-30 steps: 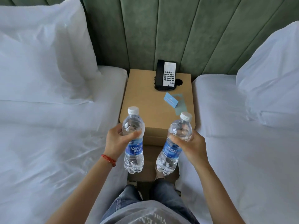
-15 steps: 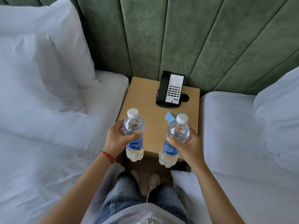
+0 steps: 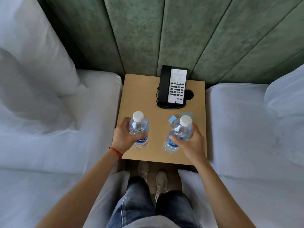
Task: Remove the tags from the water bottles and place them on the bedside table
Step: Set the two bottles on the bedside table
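Your left hand (image 3: 122,139) is wrapped round the left bottle (image 3: 139,130) at its shoulder, and your right hand (image 3: 191,143) is clenched round the right bottle (image 3: 178,134) the same way; both bottles sit over the front half of the desk (image 3: 143,94), the left one near the left edge, the right one nearer the right edge; whether their bases are touching the top or just above it, I cannot tell from here. No tags show on either neck; two blue tags (image 3: 185,114) lie flat on the desk just behind the right bottle, partly hidden by it, so the stripping looks done and setting down is the step in hand.

Handling, as I judge it: these look full, so expect some weight; the thin clear plastic will give if you squeeze hard, and the wall may be slick; your hold high on the shoulder is fine, though a lower hold on the blue label would steady the base as it lands.

Room now; the phone (image 3: 172,87) fills the back right corner with its cord looped at the front, and a round hole (image 3: 189,94) sits beside it; the back left corner is open wood; the front edge is close under your wrists, so land the bottles well in from it; soft beds flank both side edges.
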Demonstrator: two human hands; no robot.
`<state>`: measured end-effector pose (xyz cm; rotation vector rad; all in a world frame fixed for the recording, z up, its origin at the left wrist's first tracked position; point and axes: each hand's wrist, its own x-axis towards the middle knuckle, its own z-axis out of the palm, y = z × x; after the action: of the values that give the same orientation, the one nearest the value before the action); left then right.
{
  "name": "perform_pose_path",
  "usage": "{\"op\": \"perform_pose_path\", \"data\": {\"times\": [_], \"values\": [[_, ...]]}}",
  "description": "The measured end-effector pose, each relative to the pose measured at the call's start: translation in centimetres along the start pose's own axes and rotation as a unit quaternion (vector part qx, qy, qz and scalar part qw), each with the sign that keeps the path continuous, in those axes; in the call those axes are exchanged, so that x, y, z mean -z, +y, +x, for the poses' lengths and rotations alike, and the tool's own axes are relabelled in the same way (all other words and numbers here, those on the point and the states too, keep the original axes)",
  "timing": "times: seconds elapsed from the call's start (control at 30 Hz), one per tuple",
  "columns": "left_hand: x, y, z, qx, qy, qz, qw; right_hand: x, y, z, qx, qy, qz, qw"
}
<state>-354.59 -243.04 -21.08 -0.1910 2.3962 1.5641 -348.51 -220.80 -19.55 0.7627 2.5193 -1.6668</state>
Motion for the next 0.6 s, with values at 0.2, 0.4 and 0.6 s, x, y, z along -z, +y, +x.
{"op": "perform_pose_path", "data": {"times": [0.2, 0.4, 0.6], "values": [[-0.4, -2.0, 4.8, 0.006, -0.014, 0.040, 0.999, -3.0, 1.3, 3.7, -0.026, 0.007, -0.011, 1.000], [-0.8, -4.0, 8.2, 0.026, -0.028, 0.053, 0.998, -5.3, 2.0, 6.9, -0.024, -0.008, -0.019, 0.999], [-0.8, -5.4, 9.9, 0.032, -0.039, 0.030, 0.998, -7.3, 3.1, 8.8, -0.023, -0.003, -0.016, 1.000]]}}
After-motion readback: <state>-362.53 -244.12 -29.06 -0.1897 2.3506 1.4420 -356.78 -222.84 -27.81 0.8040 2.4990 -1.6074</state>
